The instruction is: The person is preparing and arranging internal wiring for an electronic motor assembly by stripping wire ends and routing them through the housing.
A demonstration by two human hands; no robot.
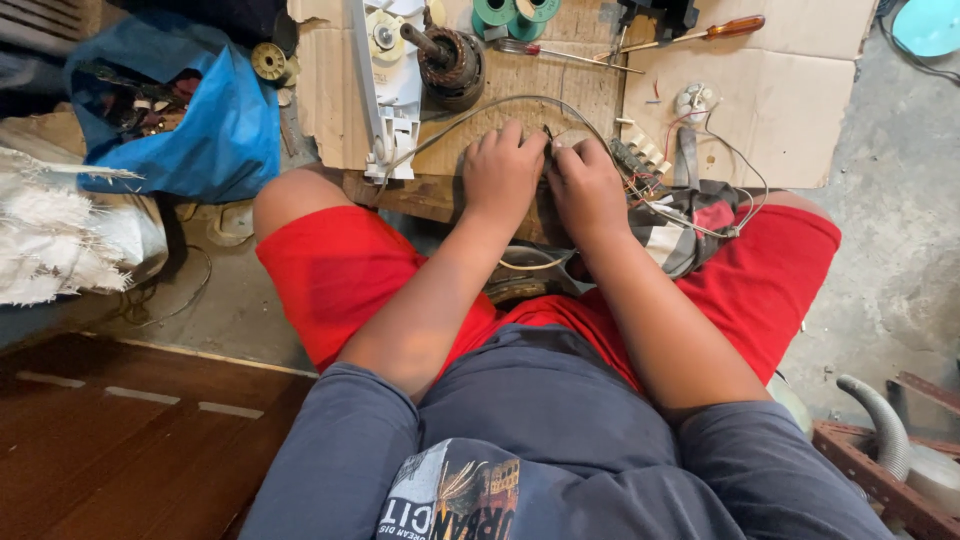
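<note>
1. The fingers [520, 140] of my left hand [500, 175] and those of my right hand [585, 185] are curled down knuckle to knuckle, pinching something small where a grey cable [480, 108] passes between them. I cannot tell exactly what is gripped; it is hidden under the fingertips.
2. The cable loops away over the cardboard [760, 90] toward a motor core [450, 60]; a sharp tug could, I judge, drag the motor or the white plastic housing [395, 70] off the edge.
3. Thin red and white wires [690, 215] trail just beside my right wrist onto a checked cloth [690, 235]; I think they could snag on the wrist and pull loose.
4. A screwdriver [715, 32] lies well apart at the far side, along with green tape rolls [510, 12].
5. There is no counter: the work lies on torn cardboard over a low wooden board [410, 195], on a rough concrete floor [900, 220]. A blue bag [215, 130] sits to my left, white fibrous stuff [50, 230] beside it.
</note>
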